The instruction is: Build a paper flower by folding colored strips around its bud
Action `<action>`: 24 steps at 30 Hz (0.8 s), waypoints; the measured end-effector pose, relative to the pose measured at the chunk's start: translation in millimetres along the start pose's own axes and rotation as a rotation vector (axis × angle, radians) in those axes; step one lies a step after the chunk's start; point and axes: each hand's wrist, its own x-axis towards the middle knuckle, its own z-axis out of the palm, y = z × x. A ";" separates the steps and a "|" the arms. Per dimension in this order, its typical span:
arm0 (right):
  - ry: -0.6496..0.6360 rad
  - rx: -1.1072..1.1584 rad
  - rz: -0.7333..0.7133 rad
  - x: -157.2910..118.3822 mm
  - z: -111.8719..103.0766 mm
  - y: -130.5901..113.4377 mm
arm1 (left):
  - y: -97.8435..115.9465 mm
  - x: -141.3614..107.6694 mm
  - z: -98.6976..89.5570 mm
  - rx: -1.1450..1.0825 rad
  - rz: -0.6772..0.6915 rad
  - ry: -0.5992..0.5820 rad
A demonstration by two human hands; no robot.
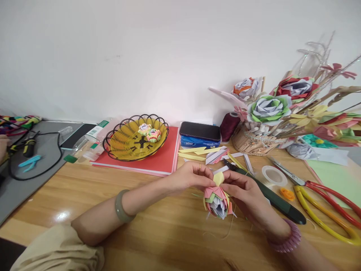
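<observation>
A folded paper flower in pink, yellow, green and pale lilac hangs between my hands above the wooden table, its petals facing down. My left hand pinches it at the top left, beside a yellow paper piece. From the right, my right hand holds the other side with thumb and fingers closed on it. Thin threads trail below the flower. Behind my hands lie yellow and lilac paper strips. A dark green long-handled tool lies right behind my right hand.
Yellow basket with two small paper flowers on red paper; phone on a blue pack; flower arrangement at back right; scissors, yellow-handled tool and tape roll at right. Another person's hand at far left.
</observation>
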 end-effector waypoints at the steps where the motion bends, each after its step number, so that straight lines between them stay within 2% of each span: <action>1: 0.005 0.013 0.001 0.2 0.1 0.4 | -0.9 0.1 -0.1 -0.003 0.001 0.006; 10: 0.076 -0.060 0.000 4.1 1.0 1.6 | -1.8 0.2 1.1 -0.018 -0.037 0.117; 17: 0.097 -0.125 -0.023 3.8 3.6 -1.2 | -4.9 2.9 -1.0 -0.001 -0.083 0.125; 24: 0.103 -0.207 -0.029 3.4 6.0 -2.7 | -5.9 4.3 0.2 0.033 -0.056 0.109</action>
